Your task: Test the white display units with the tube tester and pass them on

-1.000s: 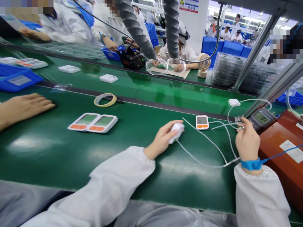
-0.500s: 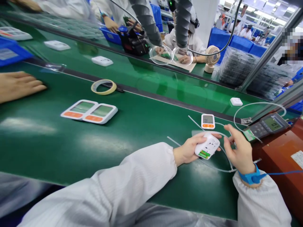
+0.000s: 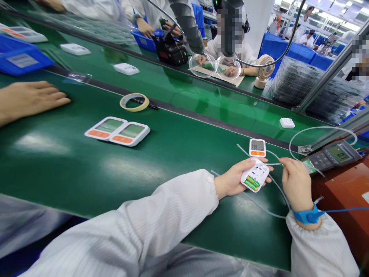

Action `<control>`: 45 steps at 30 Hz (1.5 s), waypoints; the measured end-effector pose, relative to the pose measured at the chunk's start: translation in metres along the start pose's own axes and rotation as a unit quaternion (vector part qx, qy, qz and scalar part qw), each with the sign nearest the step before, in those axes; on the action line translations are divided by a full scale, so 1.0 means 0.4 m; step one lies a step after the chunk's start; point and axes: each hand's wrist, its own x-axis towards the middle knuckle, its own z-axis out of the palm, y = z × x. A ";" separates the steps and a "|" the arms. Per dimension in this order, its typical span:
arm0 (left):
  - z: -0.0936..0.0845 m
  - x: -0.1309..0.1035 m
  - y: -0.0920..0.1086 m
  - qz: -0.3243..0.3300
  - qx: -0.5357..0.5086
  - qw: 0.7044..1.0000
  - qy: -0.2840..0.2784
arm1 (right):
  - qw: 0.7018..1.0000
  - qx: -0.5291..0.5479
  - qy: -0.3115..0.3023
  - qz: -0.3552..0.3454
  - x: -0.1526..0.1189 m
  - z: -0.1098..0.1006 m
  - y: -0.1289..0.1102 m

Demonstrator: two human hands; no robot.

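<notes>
My left hand (image 3: 234, 180) grips a small white monitor (image 3: 261, 174) with its back facing up. Two green batteries (image 3: 251, 183) show in its uncovered compartment. My right hand (image 3: 298, 181), with a blue wrist strap (image 3: 307, 216), pinches a thin clear tube (image 3: 273, 164) close to the monitor's far side. Whether the tube's end enters the monitor I cannot tell. Just beyond, another white monitor (image 3: 257, 145) with orange buttons lies screen up, digits showing. More of the tubing (image 3: 266, 211) loops over the green bench below my hands.
Two monitors (image 3: 118, 131) lie side by side on the left, near a tape roll (image 3: 123, 102). Another person's hand (image 3: 37, 98) rests beside a blue bin (image 3: 23, 57). A grey pressure meter (image 3: 331, 154) stands right. White units (image 3: 287, 123) sit on the green conveyor (image 3: 201, 98).
My right hand's fingers have closed on the tube and come nearer the monitor. The monitor has turned slightly in my left hand, showing the batteries more fully. The view has shifted a little.
</notes>
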 end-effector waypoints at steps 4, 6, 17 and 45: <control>0.011 0.002 -0.008 -0.022 0.055 0.996 0.065 | 1.000 0.010 -0.003 -0.015 0.002 0.000 -0.010; 0.013 0.006 -0.013 -0.034 0.061 0.994 0.086 | 0.999 0.037 0.005 -0.038 0.006 -0.004 -0.027; 0.017 0.004 -0.023 -0.033 0.068 0.993 0.095 | 0.965 0.247 0.010 -0.088 0.002 -0.008 -0.103; 0.019 -0.001 -0.025 0.169 0.237 0.944 0.153 | 0.964 0.230 -0.039 -0.125 -0.008 0.003 -0.123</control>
